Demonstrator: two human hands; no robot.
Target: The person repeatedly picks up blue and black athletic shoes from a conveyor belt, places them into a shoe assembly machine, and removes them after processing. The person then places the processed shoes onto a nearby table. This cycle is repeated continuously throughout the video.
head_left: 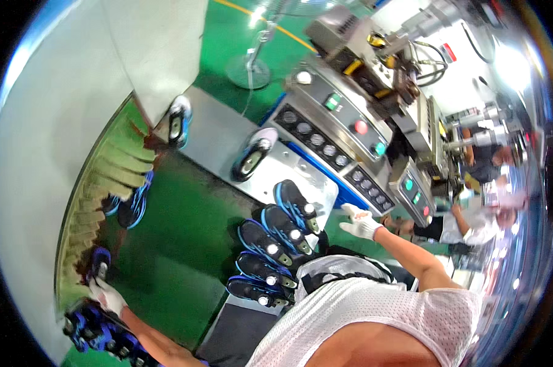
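My left hand (109, 298), in a white glove, reaches to the far left, its fingers closed on the near end of a dark shoe (101, 263) with a blue edge. That shoe is at the strip curtain of a large pale machine. In a white glove as well, my right hand (361, 222) is held out beside the control panel, fingers apart and holding nothing. Between my arms stands a row of black-and-blue shoes (270, 241) with lasts inside. Past them, a grey-topped shoe (255, 154) and a black-and-white shoe (179, 121) stand on a metal shelf (212, 131).
Two blue-edged shoes (132, 205) sit at the curtain (114, 153). More shoes (99, 330) crowd the lower left, beside my left forearm. A press machine (362, 116) with buttons and gauges stands at the right. Other people (466, 226) are farther right. A stand (249, 70) rises beyond the shelf.
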